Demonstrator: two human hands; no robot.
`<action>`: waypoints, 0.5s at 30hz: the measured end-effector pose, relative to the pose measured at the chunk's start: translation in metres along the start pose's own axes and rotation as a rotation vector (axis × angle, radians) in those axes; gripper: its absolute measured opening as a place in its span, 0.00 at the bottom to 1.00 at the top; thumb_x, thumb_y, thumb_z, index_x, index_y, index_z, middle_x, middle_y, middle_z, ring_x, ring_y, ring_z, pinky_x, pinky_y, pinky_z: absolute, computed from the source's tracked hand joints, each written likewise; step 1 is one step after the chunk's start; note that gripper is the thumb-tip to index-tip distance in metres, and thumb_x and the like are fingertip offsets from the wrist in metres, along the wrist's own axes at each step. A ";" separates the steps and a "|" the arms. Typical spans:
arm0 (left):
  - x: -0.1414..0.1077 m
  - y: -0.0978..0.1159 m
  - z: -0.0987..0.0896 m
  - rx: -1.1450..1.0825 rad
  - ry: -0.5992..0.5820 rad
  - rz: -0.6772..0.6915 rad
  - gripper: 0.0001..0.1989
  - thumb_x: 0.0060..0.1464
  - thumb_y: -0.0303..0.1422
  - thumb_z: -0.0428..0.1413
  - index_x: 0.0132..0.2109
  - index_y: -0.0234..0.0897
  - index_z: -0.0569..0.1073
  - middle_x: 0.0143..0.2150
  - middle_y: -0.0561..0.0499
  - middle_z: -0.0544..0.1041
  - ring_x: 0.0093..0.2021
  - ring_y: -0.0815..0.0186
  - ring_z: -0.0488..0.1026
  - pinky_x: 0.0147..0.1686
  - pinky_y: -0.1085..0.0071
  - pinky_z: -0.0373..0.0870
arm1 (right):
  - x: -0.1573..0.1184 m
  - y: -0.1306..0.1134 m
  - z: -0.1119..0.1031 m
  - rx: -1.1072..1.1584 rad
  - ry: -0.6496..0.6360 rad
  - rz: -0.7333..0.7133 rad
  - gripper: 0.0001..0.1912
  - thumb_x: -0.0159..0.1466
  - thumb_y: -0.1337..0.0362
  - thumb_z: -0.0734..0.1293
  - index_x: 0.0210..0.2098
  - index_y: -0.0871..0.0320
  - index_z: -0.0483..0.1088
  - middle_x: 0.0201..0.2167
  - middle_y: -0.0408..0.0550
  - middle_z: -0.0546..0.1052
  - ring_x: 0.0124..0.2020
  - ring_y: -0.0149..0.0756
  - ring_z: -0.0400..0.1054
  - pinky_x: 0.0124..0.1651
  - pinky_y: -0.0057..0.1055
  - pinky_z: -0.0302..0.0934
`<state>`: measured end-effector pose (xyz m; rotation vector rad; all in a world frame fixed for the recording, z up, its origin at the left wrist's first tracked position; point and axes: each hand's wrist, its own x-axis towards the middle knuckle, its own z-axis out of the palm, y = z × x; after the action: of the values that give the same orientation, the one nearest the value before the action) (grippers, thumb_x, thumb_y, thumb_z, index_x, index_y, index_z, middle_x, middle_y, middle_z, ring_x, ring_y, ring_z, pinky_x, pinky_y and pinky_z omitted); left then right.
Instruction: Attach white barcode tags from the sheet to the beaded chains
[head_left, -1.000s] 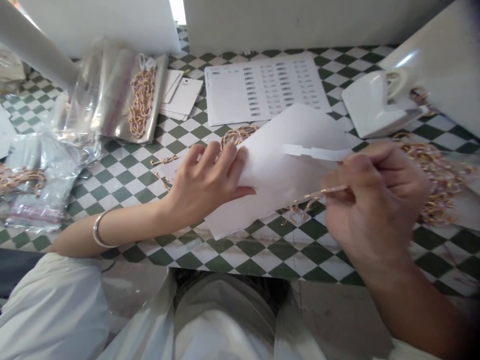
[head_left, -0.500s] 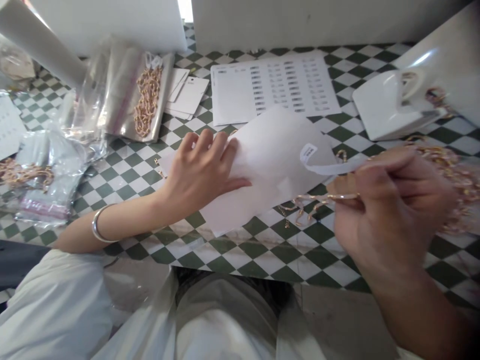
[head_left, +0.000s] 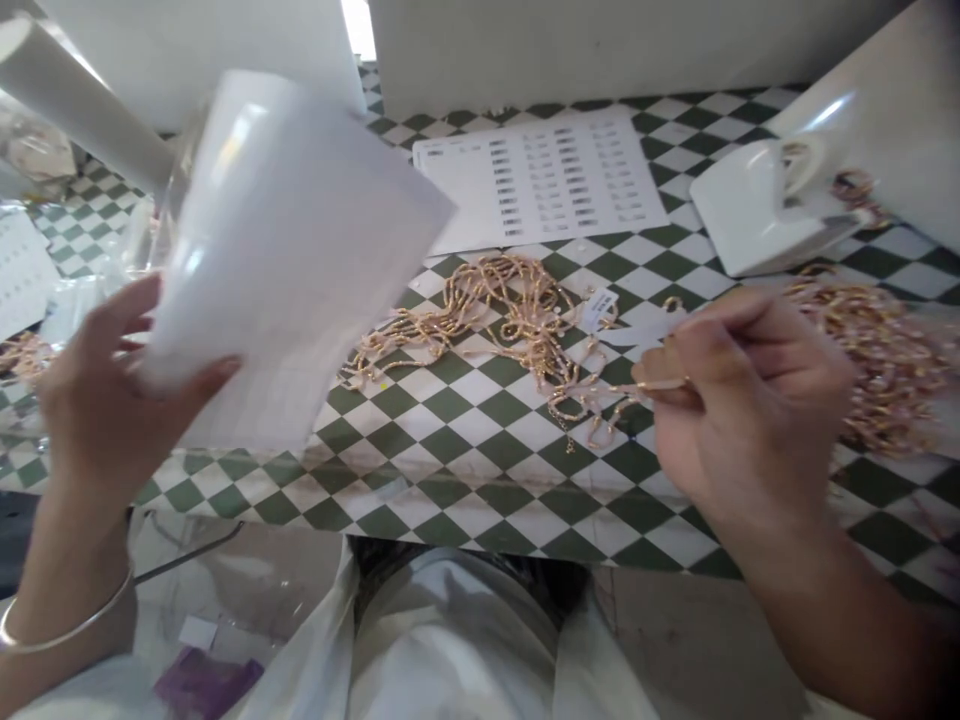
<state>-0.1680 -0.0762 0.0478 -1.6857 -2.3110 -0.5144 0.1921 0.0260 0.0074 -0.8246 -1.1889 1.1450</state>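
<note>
- At the counter's left edge, 1 clear plastic bag (head_left: 71, 300) holds gold chain (head_left: 22, 355), partly hidden behind the sheet.
- Our left hand (head_left: 97, 390) grips 1 white sheet (head_left: 285, 250), lifted above the counter's left half.
- Our right hand (head_left: 750, 400) pinches 1 gold chain end (head_left: 660, 384) firmly, beside 1 tangled chain heap (head_left: 487, 320) mid-counter, which has 1 white tag (head_left: 600, 310) at its right side.
- We see 1 printed list (head_left: 540, 175) at the back edge, 1 white cup (head_left: 765, 200) at the back right corner, and 1 more chain heap (head_left: 877, 360) at the right edge.

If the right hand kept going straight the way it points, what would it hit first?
The right hand would probably meet the tangled gold chain first, though depth is hard to judge.
</note>
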 end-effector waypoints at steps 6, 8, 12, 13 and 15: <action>-0.011 -0.051 -0.015 -0.258 -0.396 -0.517 0.42 0.42 0.50 0.66 0.64 0.63 0.59 0.43 0.60 0.77 0.36 0.63 0.73 0.27 0.72 0.71 | 0.000 -0.001 0.001 0.004 0.011 0.033 0.16 0.54 0.62 0.76 0.21 0.59 0.65 0.12 0.33 0.56 0.14 0.19 0.48 0.17 0.25 0.40; -0.015 -0.064 -0.012 -0.358 -0.517 -0.537 0.42 0.41 0.49 0.67 0.63 0.64 0.61 0.42 0.59 0.77 0.39 0.63 0.72 0.28 0.73 0.73 | 0.000 0.000 0.000 0.010 0.003 0.034 0.15 0.55 0.62 0.75 0.22 0.59 0.66 0.12 0.34 0.57 0.14 0.19 0.49 0.17 0.24 0.41; -0.024 -0.074 -0.007 -0.475 -0.487 -0.571 0.34 0.45 0.47 0.66 0.59 0.68 0.65 0.40 0.57 0.74 0.36 0.68 0.72 0.25 0.78 0.71 | 0.000 0.002 -0.002 -0.001 -0.046 0.022 0.12 0.57 0.66 0.73 0.23 0.59 0.67 0.13 0.35 0.59 0.15 0.20 0.49 0.18 0.25 0.40; -0.026 -0.076 -0.005 -0.480 -0.484 -0.585 0.32 0.47 0.47 0.65 0.59 0.69 0.64 0.38 0.58 0.74 0.33 0.69 0.71 0.23 0.78 0.70 | 0.000 0.002 -0.002 -0.008 -0.048 0.026 0.12 0.58 0.66 0.73 0.23 0.59 0.67 0.13 0.35 0.58 0.15 0.20 0.48 0.18 0.26 0.40; -0.031 -0.082 -0.003 -0.399 -0.457 -0.437 0.30 0.51 0.47 0.61 0.60 0.71 0.61 0.35 0.59 0.74 0.29 0.71 0.71 0.22 0.78 0.69 | 0.000 0.002 -0.002 -0.017 -0.045 0.029 0.13 0.58 0.65 0.73 0.22 0.58 0.66 0.13 0.34 0.57 0.15 0.20 0.47 0.18 0.26 0.39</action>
<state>-0.2361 -0.1266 0.0270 -1.5750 -3.1162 -0.7848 0.1934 0.0263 0.0053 -0.8357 -1.2285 1.1839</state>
